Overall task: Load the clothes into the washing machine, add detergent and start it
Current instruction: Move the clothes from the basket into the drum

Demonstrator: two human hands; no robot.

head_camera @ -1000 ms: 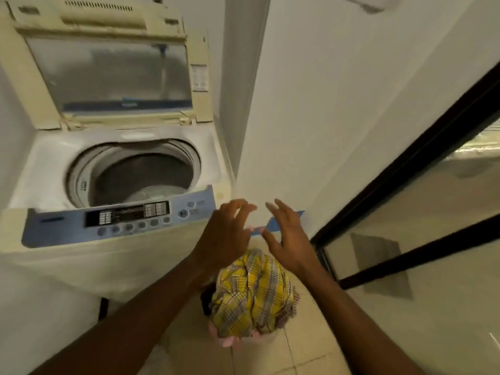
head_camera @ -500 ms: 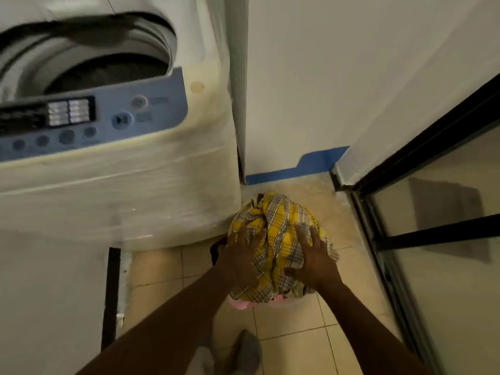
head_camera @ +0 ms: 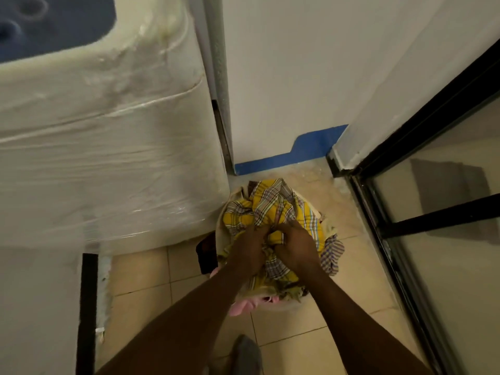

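A heap of clothes sits in a round basket (head_camera: pixel 238 194) on the tiled floor, just right of the washing machine (head_camera: pixel 108 158). On top lies a yellow plaid cloth (head_camera: pixel 270 204); pink fabric (head_camera: pixel 240 307) shows at the near rim. My left hand (head_camera: pixel 249 250) and my right hand (head_camera: pixel 293 249) are side by side, both clenched into the yellow plaid cloth. The washing machine is wrapped in clear film; only its front corner and a bit of its blue control panel (head_camera: pixel 54 23) show. Its drum is out of view.
A white wall (head_camera: pixel 297 77) with a blue strip (head_camera: pixel 292 155) at its foot stands behind the basket. A black-framed glass door (head_camera: pixel 433 212) runs along the right. A dark item (head_camera: pixel 207 253) lies left of the basket. A grey shoe (head_camera: pixel 246 353) shows at the bottom.
My head has tipped down, so the open drum left the view. Both hands dropped from mid-air onto the clothes heap and closed on the yellow plaid cloth.
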